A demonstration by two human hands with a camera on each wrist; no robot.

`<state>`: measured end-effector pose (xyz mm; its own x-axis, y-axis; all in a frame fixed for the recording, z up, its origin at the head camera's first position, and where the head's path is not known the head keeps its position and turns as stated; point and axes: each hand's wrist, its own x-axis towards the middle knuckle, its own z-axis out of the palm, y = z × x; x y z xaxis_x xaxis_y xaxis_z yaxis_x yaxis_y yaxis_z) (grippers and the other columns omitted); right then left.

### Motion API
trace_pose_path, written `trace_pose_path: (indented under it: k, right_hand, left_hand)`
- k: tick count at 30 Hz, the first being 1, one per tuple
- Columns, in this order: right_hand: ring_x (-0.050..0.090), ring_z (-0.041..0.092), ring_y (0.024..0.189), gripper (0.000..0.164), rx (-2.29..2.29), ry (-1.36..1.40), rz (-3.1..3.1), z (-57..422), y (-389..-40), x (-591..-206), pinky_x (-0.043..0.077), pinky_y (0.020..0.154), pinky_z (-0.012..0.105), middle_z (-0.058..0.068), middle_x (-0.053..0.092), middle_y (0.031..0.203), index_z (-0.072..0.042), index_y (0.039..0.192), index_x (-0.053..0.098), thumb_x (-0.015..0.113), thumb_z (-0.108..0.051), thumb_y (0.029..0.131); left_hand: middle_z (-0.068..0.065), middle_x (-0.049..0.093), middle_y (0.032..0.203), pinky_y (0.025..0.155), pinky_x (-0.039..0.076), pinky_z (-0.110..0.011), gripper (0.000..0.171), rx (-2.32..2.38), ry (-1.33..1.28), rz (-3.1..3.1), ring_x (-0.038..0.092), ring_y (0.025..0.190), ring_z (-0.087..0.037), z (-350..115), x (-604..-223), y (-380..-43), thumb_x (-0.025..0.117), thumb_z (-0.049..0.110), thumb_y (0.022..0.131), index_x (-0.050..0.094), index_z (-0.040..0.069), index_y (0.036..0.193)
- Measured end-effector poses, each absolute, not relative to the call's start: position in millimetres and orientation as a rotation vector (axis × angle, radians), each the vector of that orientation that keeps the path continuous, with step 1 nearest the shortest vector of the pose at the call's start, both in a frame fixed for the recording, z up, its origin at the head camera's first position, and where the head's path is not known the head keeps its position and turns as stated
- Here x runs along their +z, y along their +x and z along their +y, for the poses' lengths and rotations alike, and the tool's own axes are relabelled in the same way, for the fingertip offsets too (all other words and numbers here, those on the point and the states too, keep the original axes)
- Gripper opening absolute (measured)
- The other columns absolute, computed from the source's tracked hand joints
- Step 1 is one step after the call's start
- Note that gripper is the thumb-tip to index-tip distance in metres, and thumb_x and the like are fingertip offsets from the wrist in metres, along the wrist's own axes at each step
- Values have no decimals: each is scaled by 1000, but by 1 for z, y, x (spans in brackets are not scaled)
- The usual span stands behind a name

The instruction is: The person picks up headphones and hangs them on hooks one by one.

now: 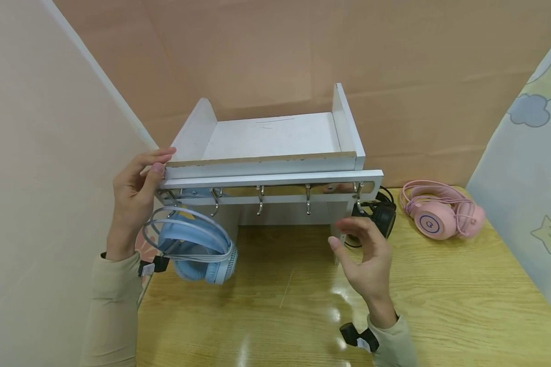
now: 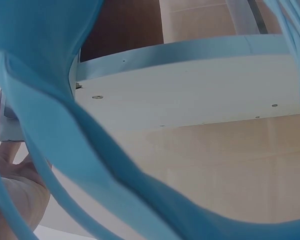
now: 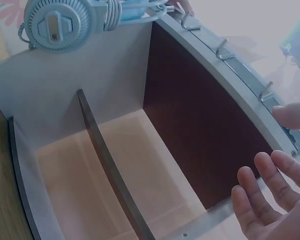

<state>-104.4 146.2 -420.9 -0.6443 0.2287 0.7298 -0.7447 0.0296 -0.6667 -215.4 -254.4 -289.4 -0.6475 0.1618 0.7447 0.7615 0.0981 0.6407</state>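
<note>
A white shelf (image 1: 275, 137) stands on the table, with a rail of metal hooks (image 1: 275, 178) along its front. At the rail's left end my left hand (image 1: 135, 188) holds the corner, thumb in front and fingers over the top. Light blue headphones (image 1: 197, 244) with looped cable hang below that hand from the leftmost hook; in the left wrist view their blue band (image 2: 115, 160) covers much of the picture. My right hand (image 1: 367, 255) is in the air before the rail's right end, fingers apart from the thumb and holding nothing.
Pink headphones (image 1: 441, 214) with wound cable lie on the wooden table (image 1: 464, 295) at the right. Black headphones (image 1: 383, 214) sit beside the shelf's right side, partly hidden. A wall (image 1: 59, 127) rises close at the left.
</note>
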Motion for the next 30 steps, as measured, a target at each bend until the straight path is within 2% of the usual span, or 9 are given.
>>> trace_pose_path:
  k: [12,22,30]
  right_hand:
    - [73,22,103,34,1743,540,-1494,170,-114,-421,60,94,26,16,74,111,29,113,55,64,27,80]
    - [74,20,104,35,1612,529,-1607,186,-126,-420,59,93,26,15,74,111,25,116,62,64,23,82]
    - [70,12,107,30,1558,539,-1666,197,-139,-422,57,93,23,-2,73,116,24,115,61,60,19,85]
  left_hand:
    - [-7,75,135,102,57,-21,22,-1580,-905,-1887,67,129,-21,-253,-291,-216,56,-6,104,67,-16,122]
    - [-7,75,135,104,57,-23,22,-1560,-916,-1889,67,130,-22,-254,-289,-216,57,-5,105,66,-16,122]
    - [-7,75,135,103,57,-23,22,-1557,-916,-1888,67,130,-22,-254,-290,-216,57,-5,105,67,-16,121]
